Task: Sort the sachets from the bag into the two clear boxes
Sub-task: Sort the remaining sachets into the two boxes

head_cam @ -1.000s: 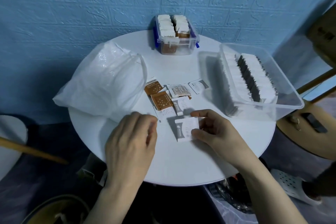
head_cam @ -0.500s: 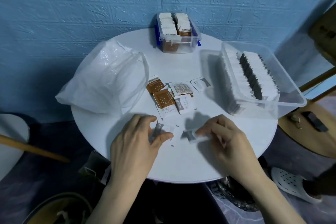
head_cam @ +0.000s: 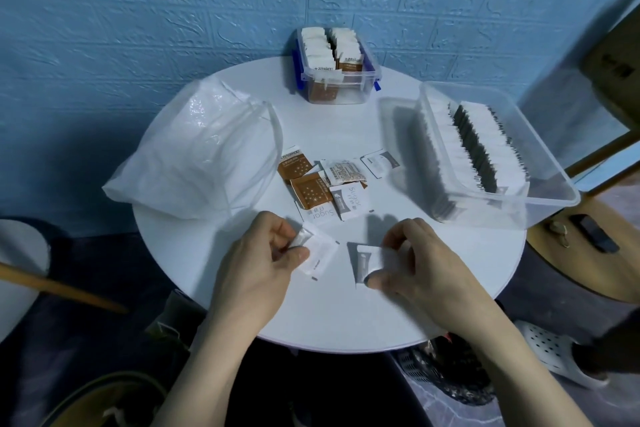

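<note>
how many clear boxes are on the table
2. The small box stands at the far edge by the wall; the large box sits at the right edge. Both hold rows of sachets.

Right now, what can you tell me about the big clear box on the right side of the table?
The big clear box is a shallow rectangular tub of see-through plastic with a rolled rim and no lid. It sits on the round white table at its right edge, partly overhanging. Inside, white sachets stand on edge in two long packed rows. Neither hand touches it.
</note>
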Available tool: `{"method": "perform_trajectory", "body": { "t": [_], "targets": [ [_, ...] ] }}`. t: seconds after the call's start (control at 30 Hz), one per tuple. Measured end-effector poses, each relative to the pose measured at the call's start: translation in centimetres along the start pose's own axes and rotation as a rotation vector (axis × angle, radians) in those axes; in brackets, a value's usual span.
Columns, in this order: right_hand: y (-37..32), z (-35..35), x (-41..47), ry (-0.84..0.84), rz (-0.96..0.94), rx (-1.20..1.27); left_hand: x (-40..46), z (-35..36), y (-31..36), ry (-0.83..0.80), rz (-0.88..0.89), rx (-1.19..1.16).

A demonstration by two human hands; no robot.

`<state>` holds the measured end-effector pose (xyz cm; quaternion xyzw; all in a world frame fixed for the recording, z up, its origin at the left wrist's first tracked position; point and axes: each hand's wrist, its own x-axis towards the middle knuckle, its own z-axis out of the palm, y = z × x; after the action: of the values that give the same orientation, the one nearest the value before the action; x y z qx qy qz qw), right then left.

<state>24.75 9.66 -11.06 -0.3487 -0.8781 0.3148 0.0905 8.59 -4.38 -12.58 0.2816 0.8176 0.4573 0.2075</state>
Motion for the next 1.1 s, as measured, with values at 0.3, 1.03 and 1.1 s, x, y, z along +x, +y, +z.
{"method": "perform_trajectory", "body": {
  "t": [0.3, 1.03, 1.1],
  "targets": [
    [-1.2, 2.5, 0.8, -0.075, -0.067, 0.776, -0.1, 0.1, -1.3, -0.051, 0.094, -0.344],
    [1.8, 2.6, -0.5, 0.211, -0.385, -0.235, -0.5, 1.0, -2.7, 0.008, 0.264, -0.334],
    [2.1, 2.2, -0.6, 0.161, -0.398, -0.182, -0.6, 0.7, -2.5, -0.032, 0.265, -0.351]
  ]
}}
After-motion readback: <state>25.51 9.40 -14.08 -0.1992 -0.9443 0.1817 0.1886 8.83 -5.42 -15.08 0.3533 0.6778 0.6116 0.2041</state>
